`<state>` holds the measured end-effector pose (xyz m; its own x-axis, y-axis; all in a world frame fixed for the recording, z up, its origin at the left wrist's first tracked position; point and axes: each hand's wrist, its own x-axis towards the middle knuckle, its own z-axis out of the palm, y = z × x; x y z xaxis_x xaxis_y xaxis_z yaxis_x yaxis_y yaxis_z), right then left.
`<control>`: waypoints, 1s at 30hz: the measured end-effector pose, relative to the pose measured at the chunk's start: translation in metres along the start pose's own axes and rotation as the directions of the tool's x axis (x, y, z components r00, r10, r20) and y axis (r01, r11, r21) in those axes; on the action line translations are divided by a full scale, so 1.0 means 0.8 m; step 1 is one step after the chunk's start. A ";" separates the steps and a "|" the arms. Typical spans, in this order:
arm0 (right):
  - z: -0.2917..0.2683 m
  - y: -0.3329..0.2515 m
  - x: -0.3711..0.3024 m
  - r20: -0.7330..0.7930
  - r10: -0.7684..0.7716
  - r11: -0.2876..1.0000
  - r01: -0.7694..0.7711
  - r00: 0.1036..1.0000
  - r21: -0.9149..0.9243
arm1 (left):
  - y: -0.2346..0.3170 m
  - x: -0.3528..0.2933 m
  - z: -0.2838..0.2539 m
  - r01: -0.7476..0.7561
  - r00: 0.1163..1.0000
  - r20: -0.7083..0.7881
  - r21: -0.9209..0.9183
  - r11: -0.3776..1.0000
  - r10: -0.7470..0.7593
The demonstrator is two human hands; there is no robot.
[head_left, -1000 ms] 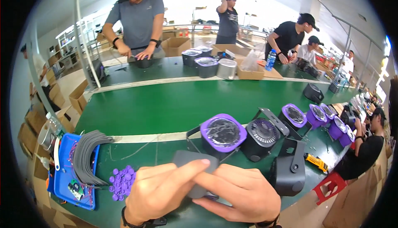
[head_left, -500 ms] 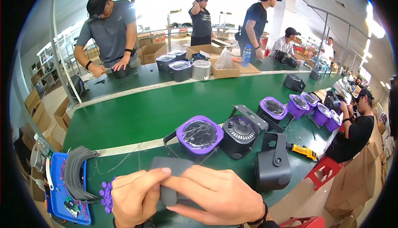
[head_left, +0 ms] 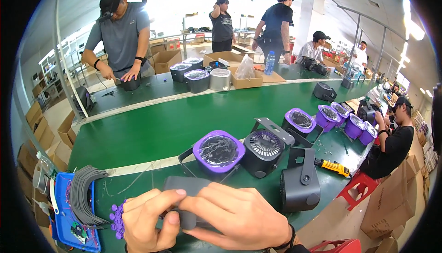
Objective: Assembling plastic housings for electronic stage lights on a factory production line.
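Both hands meet low in the middle, closed around a dark grey fan that they largely hide; a rounded dark piece of it shows between the fingers. My left hand grips its left side, thumb and index finger bent. From the right, my right hand wraps over it with fingertips pressed near the left ones. Beside my left hand lies a cluster of small purple caps. Just beyond the hands stand a purple-rimmed fan with film on its front and a dark fan with a slotted grille.
At left, a blue tray bears a bundle of grey strips. Another dark fan with a bracket stands at right, near a yellow power screwdriver. More purple fans line the bench. A co-worker handles a part across the green belt.
My left thumb has shifted and now shows lower against the fan. The view has moved slightly, and a standing person in the back has turned away.
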<state>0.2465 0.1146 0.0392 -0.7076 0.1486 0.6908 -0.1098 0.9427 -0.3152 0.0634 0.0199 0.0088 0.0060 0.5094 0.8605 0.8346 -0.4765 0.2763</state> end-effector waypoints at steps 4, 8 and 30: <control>-0.007 -0.009 0.005 -0.056 0.044 0.997 -0.041 0.997 0.058 | -0.001 0.001 0.001 0.001 1.000 0.005 -0.002 1.000 -0.001; -0.006 -0.008 0.006 -0.051 0.044 0.998 -0.042 0.998 0.039 | -0.002 0.001 0.003 -0.016 1.000 -0.010 0.003 1.000 0.016; -0.013 -0.011 0.007 -0.067 0.068 0.997 -0.065 0.995 0.035 | 0.002 0.004 0.000 -0.023 1.000 -0.012 0.073 0.997 0.024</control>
<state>0.2509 0.1105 0.0525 -0.6648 0.2318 0.7102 -0.0875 0.9199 -0.3822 0.0648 0.0205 0.0121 0.0190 0.4890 0.8721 0.8723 -0.4343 0.2246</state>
